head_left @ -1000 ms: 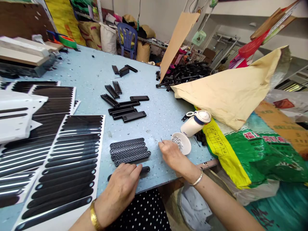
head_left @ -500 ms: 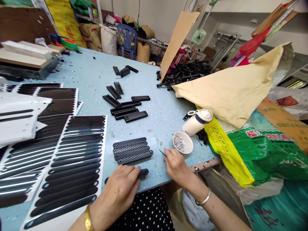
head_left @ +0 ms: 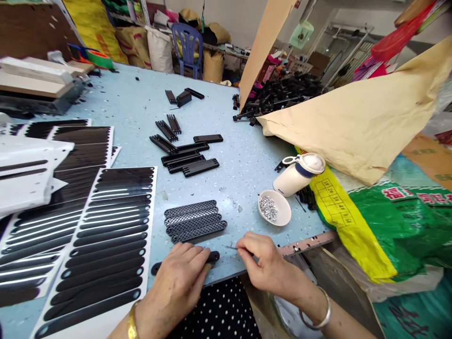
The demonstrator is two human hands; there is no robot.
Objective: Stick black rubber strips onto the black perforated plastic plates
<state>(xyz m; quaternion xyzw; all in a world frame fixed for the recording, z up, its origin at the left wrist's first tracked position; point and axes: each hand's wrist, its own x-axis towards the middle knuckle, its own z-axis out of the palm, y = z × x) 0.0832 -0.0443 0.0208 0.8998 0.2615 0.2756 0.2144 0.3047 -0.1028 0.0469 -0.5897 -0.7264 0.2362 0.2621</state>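
Left hand [head_left: 180,273]: fingers lying flat, pressing the black strip [head_left: 213,257] onto the counter [head_left: 243,174].
Right hand [head_left: 263,263]: fingers pinching a thin pin [head_left: 231,247], at the strip's 3 o'clock.

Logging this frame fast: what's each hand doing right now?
Left hand: palm down, pressing the black strip against the table edge.
Right hand: fingertips pinched shut on a thin pin.
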